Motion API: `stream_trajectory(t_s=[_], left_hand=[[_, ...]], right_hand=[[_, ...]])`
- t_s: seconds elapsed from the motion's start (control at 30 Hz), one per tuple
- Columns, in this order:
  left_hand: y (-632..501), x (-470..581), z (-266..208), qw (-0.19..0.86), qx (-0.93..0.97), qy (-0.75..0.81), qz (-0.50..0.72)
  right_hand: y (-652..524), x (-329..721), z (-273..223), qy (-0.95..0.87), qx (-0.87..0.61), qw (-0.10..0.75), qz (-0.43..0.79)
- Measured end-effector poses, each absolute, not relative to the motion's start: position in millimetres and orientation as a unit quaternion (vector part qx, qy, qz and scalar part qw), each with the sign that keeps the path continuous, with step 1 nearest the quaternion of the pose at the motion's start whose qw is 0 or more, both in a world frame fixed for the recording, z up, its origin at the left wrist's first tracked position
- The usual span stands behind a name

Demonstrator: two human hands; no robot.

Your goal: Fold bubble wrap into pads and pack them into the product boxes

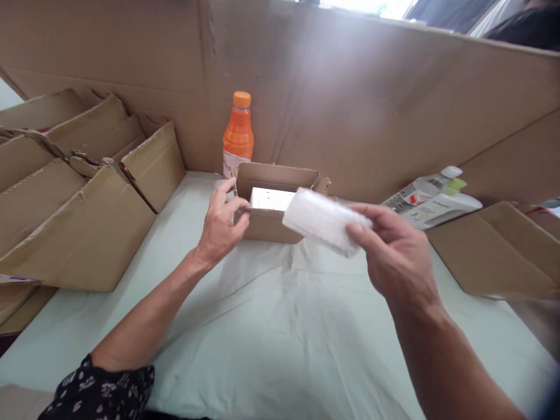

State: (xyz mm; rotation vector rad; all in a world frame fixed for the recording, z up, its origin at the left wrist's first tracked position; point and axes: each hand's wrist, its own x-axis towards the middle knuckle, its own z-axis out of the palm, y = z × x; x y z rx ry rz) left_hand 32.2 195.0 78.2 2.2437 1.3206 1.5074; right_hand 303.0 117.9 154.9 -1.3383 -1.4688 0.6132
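Observation:
In the head view a small open cardboard box (273,226) stands on the pale green cloth. Inside it sits a white box (271,199) with small dark marks on top. My left hand (223,219) has its fingers curled at the small box's left end, thumb by the front corner, gripping that end. To the right, my right hand (394,245) pinches a white, foam-like flat packet (324,221) between thumb and fingers. The packet is tilted and slightly blurred, held up in front of the box's right part, which it hides.
An orange drink bottle (238,137) stands behind the small box. Larger cardboard boxes (87,227) fill the left side; another cardboard box (499,251) is at right. A clear bottle (431,185) and a white tube (450,209) lie by the cardboard back wall (350,105).

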Motion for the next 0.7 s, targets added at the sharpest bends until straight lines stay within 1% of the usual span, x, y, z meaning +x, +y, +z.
stream_trajectory(t_s=[0.07,0.17,0.27,0.33,0.4,0.53,0.6,0.7], left_hand=[[188.4,36.8,69.3,0.069,0.725,0.438,0.527],[178.4,39.9,61.8,0.077,0.702,0.451,0.545],[175.8,40.3,58.6,0.089,0.701,0.459,0.538],[176.3,40.1,56.6,0.096,0.703,0.456,0.537],[176.5,40.1,54.1,0.102,0.701,0.45,0.544],[174.6,40.4,49.3,0.121,0.687,0.449,0.558],[173.1,40.7,47.8,0.133,0.688,0.451,0.553],[170.1,41.3,46.6,0.137,0.692,0.456,0.543]], right_hand=[[159.4,285.1,171.5,-0.643,-0.565,0.474,0.209],[213.4,249.1,182.6,-0.693,-0.591,0.381,0.16],[245.3,210.9,187.0,-0.74,-0.619,0.23,0.125],[255.9,190.6,193.4,-0.758,-0.627,0.12,0.133],[263.5,177.8,203.7,-0.766,-0.622,0.043,0.155],[276.6,168.8,224.4,-0.779,-0.6,-0.053,0.175],[278.7,163.9,227.0,-0.789,-0.59,-0.08,0.15],[274.9,150.0,219.0,-0.803,-0.582,-0.094,0.08]])
